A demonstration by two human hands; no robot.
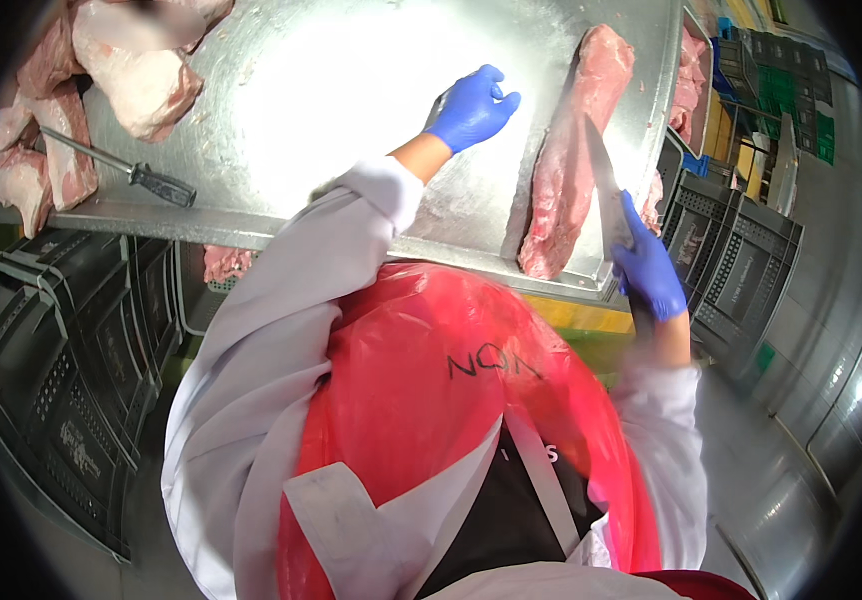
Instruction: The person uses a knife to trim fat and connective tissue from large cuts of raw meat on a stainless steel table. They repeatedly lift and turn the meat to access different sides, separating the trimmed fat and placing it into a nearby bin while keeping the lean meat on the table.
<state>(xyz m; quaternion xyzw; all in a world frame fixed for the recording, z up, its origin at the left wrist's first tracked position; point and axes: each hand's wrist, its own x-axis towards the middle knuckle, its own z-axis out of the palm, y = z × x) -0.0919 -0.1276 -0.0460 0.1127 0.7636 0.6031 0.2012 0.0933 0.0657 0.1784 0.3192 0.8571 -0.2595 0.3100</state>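
Note:
A long pink strip of meat [573,160], a loin by its shape, lies lengthwise at the right side of the metal work table [351,205]. Wrapped in a blue glove, my right hand [649,265] is closed on the handle of a knife [603,180]. Its blade points away from me and overlaps the right side of the loin; whether it touches cannot be told. My left hand [473,110], also gloved in blue, hovers left of the loin with loosely bent fingers, the thumb apart. Nothing shows in it.
At the far left are several large pale meat cuts [136,85], with a sharpening steel [141,172] beside them. Dark crates [61,390] stand below the table's left edge, others [726,250] at the right. A bin of meat pieces [689,85] adjoins the right edge.

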